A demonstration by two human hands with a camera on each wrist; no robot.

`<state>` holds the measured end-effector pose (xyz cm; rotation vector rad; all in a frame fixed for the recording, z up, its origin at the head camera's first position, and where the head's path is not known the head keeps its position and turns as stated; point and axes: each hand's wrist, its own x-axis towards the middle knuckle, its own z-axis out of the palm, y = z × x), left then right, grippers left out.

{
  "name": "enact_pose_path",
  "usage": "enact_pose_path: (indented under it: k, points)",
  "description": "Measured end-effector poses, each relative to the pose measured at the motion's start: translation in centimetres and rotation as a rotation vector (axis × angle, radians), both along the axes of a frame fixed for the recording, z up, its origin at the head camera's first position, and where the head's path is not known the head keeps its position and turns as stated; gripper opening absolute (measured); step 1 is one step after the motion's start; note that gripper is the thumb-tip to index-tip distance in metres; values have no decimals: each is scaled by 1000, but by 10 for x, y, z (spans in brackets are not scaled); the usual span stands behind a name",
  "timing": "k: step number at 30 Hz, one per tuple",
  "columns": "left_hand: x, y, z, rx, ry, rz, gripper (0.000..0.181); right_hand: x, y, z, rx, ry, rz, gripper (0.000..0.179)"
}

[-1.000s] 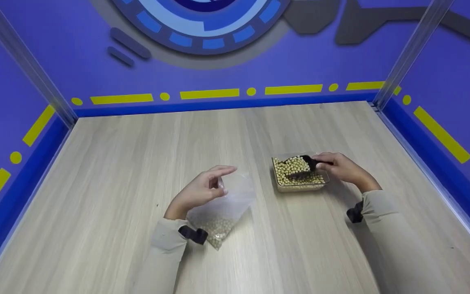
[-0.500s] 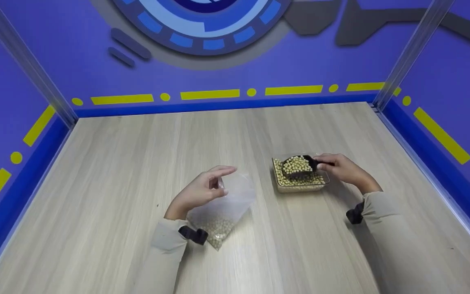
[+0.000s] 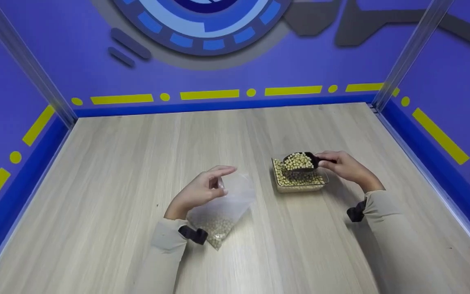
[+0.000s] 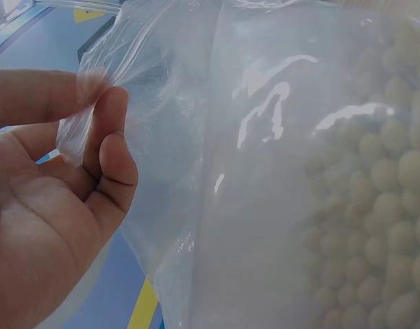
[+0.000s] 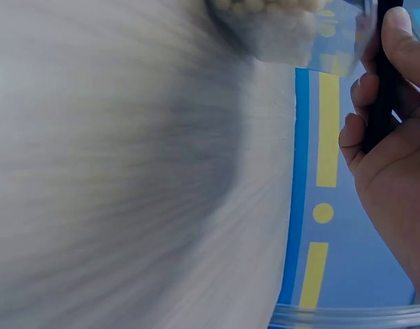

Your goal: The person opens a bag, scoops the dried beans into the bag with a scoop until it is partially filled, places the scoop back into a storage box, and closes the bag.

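My left hand (image 3: 199,188) pinches the top edge of a clear zip bag (image 3: 235,200), whose lower part holds pale round beans (image 3: 214,226). In the left wrist view the bag's film (image 4: 162,137) is caught between thumb and fingers. With my right hand (image 3: 347,168) I grip the handle of a black scoop (image 3: 309,159), heaped with yellowish beans (image 3: 298,161). The scoop is above a clear rectangular container (image 3: 300,188) of the same beans. Seen from the right wrist, fingers curl round the black handle (image 5: 382,89); the scoop's bowl is out of that view.
A wood-grain table (image 3: 137,163) lies under everything. Blue-purple panels (image 3: 218,77) with yellow marks stand at its back and both sides. The bag lies left of the container, with bare tabletop (image 3: 265,212) between them.
The scoop has come up out of the beans and levelled, now carrying a heap. My right hand has risen slightly and shifted a little right. The left hand and bag stay put.
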<state>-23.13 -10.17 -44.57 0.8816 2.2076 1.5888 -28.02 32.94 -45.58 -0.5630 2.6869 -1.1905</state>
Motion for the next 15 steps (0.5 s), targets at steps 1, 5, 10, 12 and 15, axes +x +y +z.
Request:
enact_pose_path:
  k: [1,5,10,12,15]
  points:
    - [0,0,0,3,1,-2,57,0,0,1,1,5,1,38]
    - [0,-1,-1,15,-2,-13,57,-1,-1,5,7,15,9,40]
    - [-1,-2,-3,39,27,-27,57,-2,-6,8,-5,30,15,39]
    - [-1,-2,-3,41,31,-26,57,-2,-9,9,-7,32,17,38]
    - [0,-1,-1,34,9,-17,57,-1,-14,12,-10,22,19,39]
